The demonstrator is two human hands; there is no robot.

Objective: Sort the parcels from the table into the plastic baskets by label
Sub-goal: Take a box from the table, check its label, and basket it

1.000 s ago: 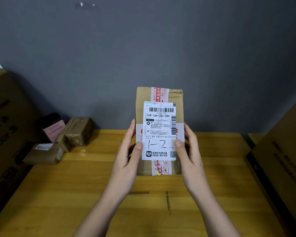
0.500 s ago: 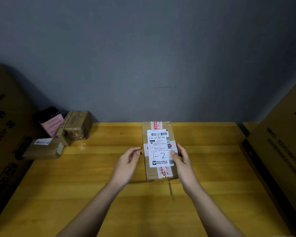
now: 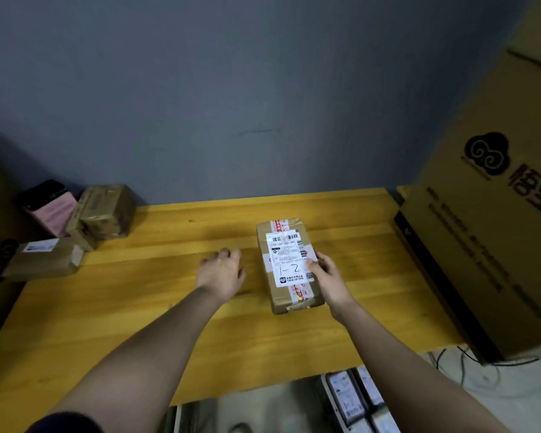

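My right hand (image 3: 327, 278) holds the parcel (image 3: 286, 264) by its right long side, the thumb lying on the edge of the white label (image 3: 289, 259) and the other fingers hidden behind the box. The parcel lies flat on the wooden table (image 3: 138, 307), a little right of the middle, label up, with "1-2" written by hand on it. My left hand (image 3: 222, 270) is just beside the parcel but not touching it; its fingers are relaxed and hold nothing.

I judge this parcel to be a stiff cardboard box, closed with tape, so it should not bend under my fingers. Its weight I cannot tell from here. The tape strip may be a bit slippery, so I would rather grip the bare cardboard on the two long sides, one hand on each, and keep the label up.

Three other parcels (image 3: 103, 214) wait at the far left of the table. The baskets I cannot make out clearly; below the near edge something with white labels (image 3: 345, 398) shows.
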